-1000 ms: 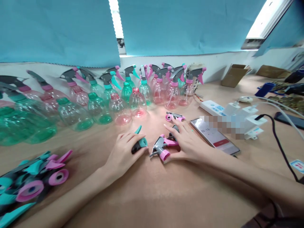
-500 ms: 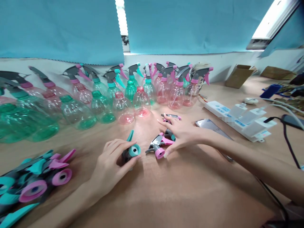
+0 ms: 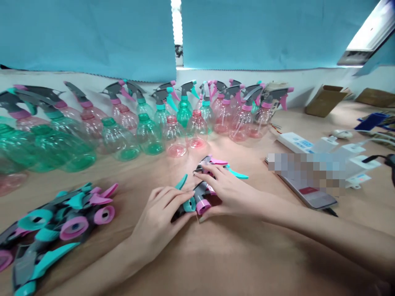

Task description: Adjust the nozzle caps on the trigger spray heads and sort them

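Note:
My left hand (image 3: 162, 211) grips a grey spray trigger head with a teal collar (image 3: 189, 204), its teal lever (image 3: 181, 182) pointing up and away. Right beside it, my right hand (image 3: 233, 191) has its fingers and thumb around a grey spray head with a pink collar (image 3: 203, 206). The two collars sit side by side, close to touching. Behind and under my right fingers lie more spray heads, showing a pink lever (image 3: 218, 161) and a teal lever (image 3: 237, 172); my hand hides most of them.
To the left lies a pile of teal and pink spray heads (image 3: 74, 228). Green and red clear bottles (image 3: 175, 144) line the back, many with spray heads on. On the right are a phone (image 3: 319, 199), a power strip (image 3: 291, 142) with plugs, and a cardboard box (image 3: 324, 100).
My right hand has closed around the pink-collared spray head and drawn it leftward, beside the teal one in my left hand. The camera view has turned slightly left.

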`<state>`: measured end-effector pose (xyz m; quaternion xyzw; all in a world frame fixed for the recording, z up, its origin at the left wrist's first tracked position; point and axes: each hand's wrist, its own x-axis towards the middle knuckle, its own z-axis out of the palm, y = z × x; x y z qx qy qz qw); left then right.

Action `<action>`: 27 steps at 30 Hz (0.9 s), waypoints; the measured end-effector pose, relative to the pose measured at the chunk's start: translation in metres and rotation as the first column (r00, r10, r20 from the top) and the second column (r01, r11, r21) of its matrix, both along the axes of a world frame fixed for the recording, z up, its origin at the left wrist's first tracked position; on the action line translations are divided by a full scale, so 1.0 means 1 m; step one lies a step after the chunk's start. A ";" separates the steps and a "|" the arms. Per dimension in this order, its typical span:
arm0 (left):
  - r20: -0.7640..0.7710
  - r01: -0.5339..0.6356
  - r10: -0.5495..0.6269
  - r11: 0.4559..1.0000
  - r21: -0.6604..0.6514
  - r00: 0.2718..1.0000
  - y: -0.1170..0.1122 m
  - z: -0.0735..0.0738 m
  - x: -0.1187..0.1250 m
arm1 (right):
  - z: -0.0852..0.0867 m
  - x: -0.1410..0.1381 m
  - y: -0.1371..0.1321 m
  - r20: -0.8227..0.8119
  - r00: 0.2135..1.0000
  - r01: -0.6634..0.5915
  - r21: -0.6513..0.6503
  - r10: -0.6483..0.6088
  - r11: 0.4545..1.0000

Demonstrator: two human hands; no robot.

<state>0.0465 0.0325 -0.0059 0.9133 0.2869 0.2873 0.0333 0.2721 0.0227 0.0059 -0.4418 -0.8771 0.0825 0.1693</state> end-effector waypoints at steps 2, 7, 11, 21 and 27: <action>-0.012 -0.005 0.005 1.000 -0.013 1.000 0.001 -0.001 0.001 | 0.002 0.001 -0.001 -0.020 0.999 -0.045 -0.004 0.045 0.999; -0.018 0.006 -0.007 0.999 -0.033 1.000 0.011 -0.002 0.011 | 0.004 0.006 -0.004 -0.005 1.000 -0.021 -0.006 0.021 1.000; 0.008 0.018 -0.018 0.999 -0.030 1.000 0.020 -0.001 0.019 | 0.004 0.011 -0.003 0.005 1.000 0.017 0.008 -0.017 1.000; 0.251 0.049 0.009 0.974 -0.223 0.968 -0.013 0.003 0.001 | -0.001 0.025 0.011 0.006 0.993 0.116 0.020 -0.117 0.993; 0.200 -0.033 0.133 0.899 -0.437 0.971 -0.023 0.002 -0.007 | 0.018 0.015 0.001 -0.034 0.996 0.086 0.032 -0.084 0.996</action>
